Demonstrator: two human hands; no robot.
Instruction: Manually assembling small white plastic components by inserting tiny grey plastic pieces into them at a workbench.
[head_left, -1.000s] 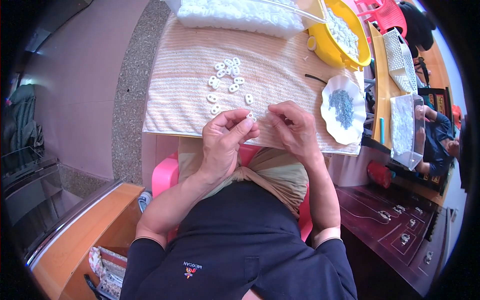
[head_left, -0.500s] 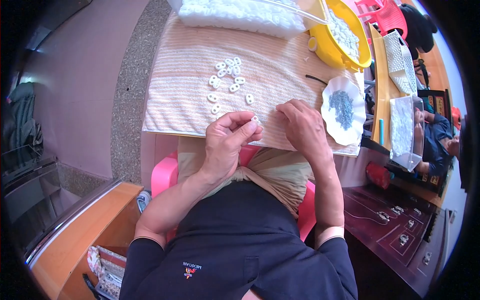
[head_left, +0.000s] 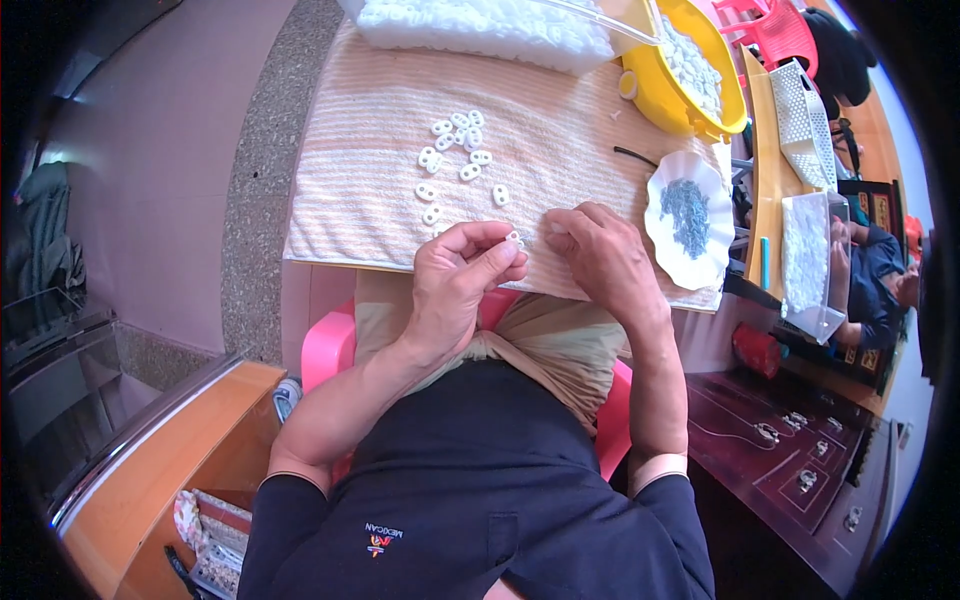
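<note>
Between thumb and forefinger, my left hand (head_left: 458, 268) pinches a small white plastic piece (head_left: 515, 238) with holes, close to the table's near edge. My right hand (head_left: 608, 252) is a short way to its right, over the towel, fingers bent and pressed together. Whatever those fingertips may hold is too small to make out. Ahead of my left hand lie several loose white oval two-hole pieces (head_left: 470, 172), some of them touching. Just right of my right hand sits a white scalloped dish (head_left: 664, 240) with a heap of small grey metal parts (head_left: 688, 215).
A striped towel (head_left: 370, 110) covers the table. Along its far side stand a clear bin (head_left: 630, 38) of white pieces and a yellow basin (head_left: 645, 85). A thin black stick (head_left: 634, 155) lies near the dish. Farther right, another person (head_left: 878, 285) sits beside a clear box (head_left: 806, 255).
My right hand has shifted slightly left, toward the piece in my left hand. My left hand keeps its pinch almost in place.
</note>
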